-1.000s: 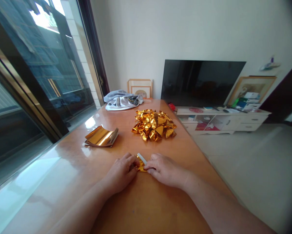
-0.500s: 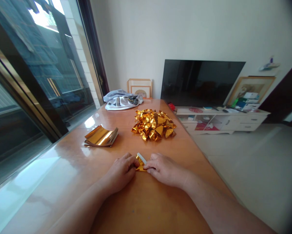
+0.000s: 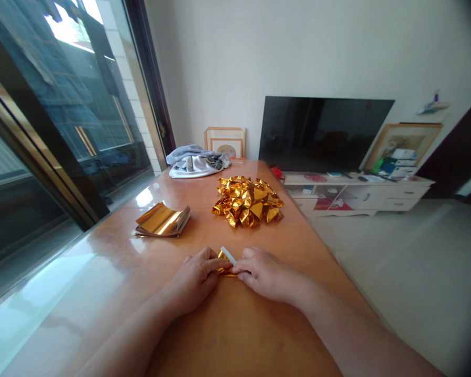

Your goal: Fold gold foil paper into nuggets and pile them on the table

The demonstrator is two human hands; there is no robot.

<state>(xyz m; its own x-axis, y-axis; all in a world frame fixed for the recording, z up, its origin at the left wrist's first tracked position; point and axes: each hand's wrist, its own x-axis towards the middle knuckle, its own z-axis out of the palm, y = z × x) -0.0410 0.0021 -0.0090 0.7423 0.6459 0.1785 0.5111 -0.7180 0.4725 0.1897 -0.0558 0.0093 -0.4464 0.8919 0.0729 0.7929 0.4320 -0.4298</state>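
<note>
We look down past two bare hands at a shiny brown table (image 3: 239,330), where a small piece of gold foil (image 3: 221,256) lies between our fingertips, partly folded and partly hidden by them. Our left hand (image 3: 194,278) grasps the foil at its left side, the forefinger stretched across it toward the other hand. Our right hand (image 3: 269,276) pinches the right end between thumb and curled fingers, beside a pale strip (image 3: 228,255) that slants away from us to the upper left; we cannot tell whether strip and foil are one piece. Beyond our left hand and further left sits a stack (image 3: 161,221) of flat gold sheets, the top one curling upward. Straight beyond both hands, slightly right, is a heap (image 3: 248,201) of folded, pointed gold shapes. Farther out, at the table's far end, we find a crumpled grey cloth (image 3: 196,163). Past our right hand, across the floor, a black television (image 3: 325,135) stands on a white cabinet (image 3: 371,199). Far to the left of our left hand is a glass door (image 3: 113,125).
</note>
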